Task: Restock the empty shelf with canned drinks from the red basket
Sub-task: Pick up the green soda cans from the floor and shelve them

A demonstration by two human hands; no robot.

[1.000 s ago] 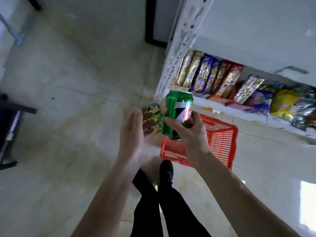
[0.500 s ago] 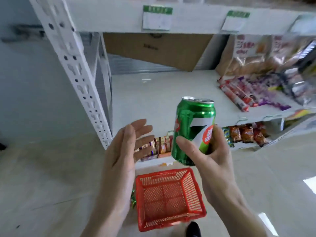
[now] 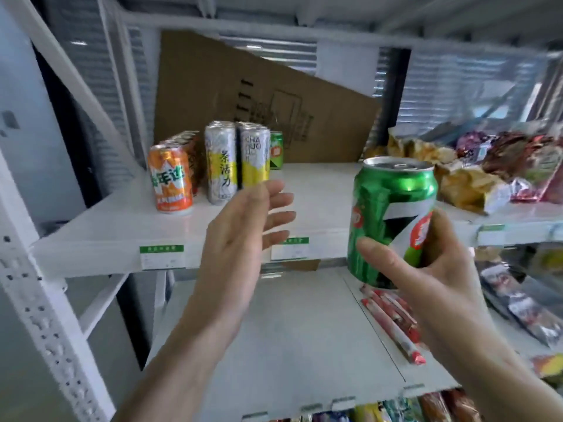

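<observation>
Since the earlier frame the view has risen to the shelf (image 3: 320, 190); right hand (image 3: 438, 269) grips the green can (image 3: 393, 217) in front of it, left hand (image 3: 240, 236) open, empty; best set upright beside the stocked cans (image 3: 225, 162), label outward.

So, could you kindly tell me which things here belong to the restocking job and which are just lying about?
Job:
green can in right hand
left hand, empty
shelf
orange cans
tall cans

Lying about:
cardboard
snack bags
red sticks

Shop: white shelving (image 3: 115, 239) w/ price tags (image 3: 162, 256), canned drinks (image 3: 221, 166), snack bags (image 3: 466, 184).
</observation>
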